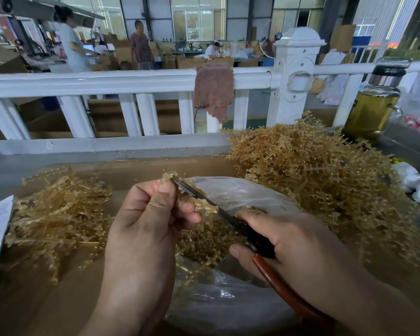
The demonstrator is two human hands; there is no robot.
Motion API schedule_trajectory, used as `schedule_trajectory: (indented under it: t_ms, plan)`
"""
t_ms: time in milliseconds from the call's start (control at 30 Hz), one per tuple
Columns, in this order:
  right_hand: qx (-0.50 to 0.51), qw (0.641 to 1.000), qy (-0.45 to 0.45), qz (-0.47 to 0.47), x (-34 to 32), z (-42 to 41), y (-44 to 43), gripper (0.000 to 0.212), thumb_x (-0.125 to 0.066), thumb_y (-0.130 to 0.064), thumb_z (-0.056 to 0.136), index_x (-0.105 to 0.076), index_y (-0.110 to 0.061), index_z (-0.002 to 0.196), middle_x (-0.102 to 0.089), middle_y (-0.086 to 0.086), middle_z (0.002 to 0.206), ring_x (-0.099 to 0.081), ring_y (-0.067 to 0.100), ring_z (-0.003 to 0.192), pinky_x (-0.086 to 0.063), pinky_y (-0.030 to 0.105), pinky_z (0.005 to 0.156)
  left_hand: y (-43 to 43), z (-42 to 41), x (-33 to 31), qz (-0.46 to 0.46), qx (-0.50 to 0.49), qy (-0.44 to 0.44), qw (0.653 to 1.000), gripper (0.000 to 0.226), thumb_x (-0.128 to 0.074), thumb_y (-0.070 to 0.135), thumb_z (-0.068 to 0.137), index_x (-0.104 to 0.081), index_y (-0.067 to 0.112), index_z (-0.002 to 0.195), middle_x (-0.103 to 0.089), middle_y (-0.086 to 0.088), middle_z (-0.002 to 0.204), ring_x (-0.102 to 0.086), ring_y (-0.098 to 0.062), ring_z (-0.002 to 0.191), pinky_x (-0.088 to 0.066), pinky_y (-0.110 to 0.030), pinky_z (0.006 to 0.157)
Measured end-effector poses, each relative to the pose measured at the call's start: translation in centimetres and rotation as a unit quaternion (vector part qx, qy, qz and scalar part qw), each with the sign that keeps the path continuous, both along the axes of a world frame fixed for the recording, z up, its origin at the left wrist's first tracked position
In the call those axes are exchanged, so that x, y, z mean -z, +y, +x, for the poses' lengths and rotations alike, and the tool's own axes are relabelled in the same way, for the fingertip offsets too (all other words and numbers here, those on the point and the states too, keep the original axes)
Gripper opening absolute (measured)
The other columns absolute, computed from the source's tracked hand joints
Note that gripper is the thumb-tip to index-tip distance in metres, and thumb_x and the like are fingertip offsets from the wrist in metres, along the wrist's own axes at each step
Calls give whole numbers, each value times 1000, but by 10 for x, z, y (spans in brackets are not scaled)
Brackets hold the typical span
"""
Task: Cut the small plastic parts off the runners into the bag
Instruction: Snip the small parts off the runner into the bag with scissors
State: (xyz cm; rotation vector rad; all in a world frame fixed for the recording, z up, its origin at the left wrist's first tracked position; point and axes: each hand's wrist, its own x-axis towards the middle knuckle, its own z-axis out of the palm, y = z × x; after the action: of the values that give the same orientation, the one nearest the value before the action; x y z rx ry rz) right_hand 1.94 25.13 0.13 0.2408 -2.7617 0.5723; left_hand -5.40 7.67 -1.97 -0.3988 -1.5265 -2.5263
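Runner (204, 206) of amber plastic parts, pinched in the left hand (143, 224), slants from 11 o'clock to 4 o'clock above the open bag (240, 190). Right hand (289, 241), at 4 o'clock, grips scissors (224, 215) whose blades lie along it.

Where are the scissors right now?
Head view, centre: the scissors are in the right hand, blades at the runner pinched by the left hand, above the plastic bag.
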Motion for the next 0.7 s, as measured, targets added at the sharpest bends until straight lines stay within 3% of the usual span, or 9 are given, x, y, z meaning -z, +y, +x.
schedule_trajectory:
  t_ms: [167, 267, 433, 533, 700]
  plan:
    - [-7, 1000, -3, -2, -1, -1, -1, 53, -35, -69, 80, -62, -33, 106, -53, -18, 58, -52, -2, 57, -32, 15, 49, 0, 0, -1, 4, 7, -14, 1000, 24, -59, 31, 89, -71, 32, 69, -67, -3, 69, -63, -14, 59, -55, -24, 58]
    - [-8, 1000, -7, -7, 0, -1, 0, 55, -33, -71, 79, -62, -32, 105, -54, -17, 60, -52, -1, 59, -38, 14, 51, 1, 2, -2, 9, 10, -18, 1000, 24, -58, 30, 88, -71, 32, 68, -65, -2, 67, -63, -14, 58, -55, -23, 58]
    - [0, 1000, -6, -17, 1, 0, -1, 59, -30, -74, 78, -59, -33, 108, -57, -17, 64, -54, 0, 62, -49, 30, 58, 2, 1, 0, 21, 10, -29, 999, 12, -58, 27, 88, -62, 19, 80, -65, -2, 66, -62, -15, 56, -54, -24, 56]
    - [-12, 1000, 1, -7, 0, -1, 0, 56, -35, -69, 81, -65, -29, 106, -57, -13, 60, -57, 4, 59, -42, 19, 50, 3, 1, 0, 27, 9, -32, 999, 12, -58, 27, 87, -59, 16, 83, -64, -3, 64, -62, -14, 55, -54, -23, 55]
    - [-13, 1000, 7, -15, -1, -1, -1, 55, -39, -66, 82, -68, -29, 109, -60, -14, 60, -59, 4, 58, -44, 19, 48, 3, 1, 1, 32, 11, -37, 999, 15, -60, 30, 83, -59, 15, 84, -62, -4, 64, -62, -15, 55, -54, -23, 54]
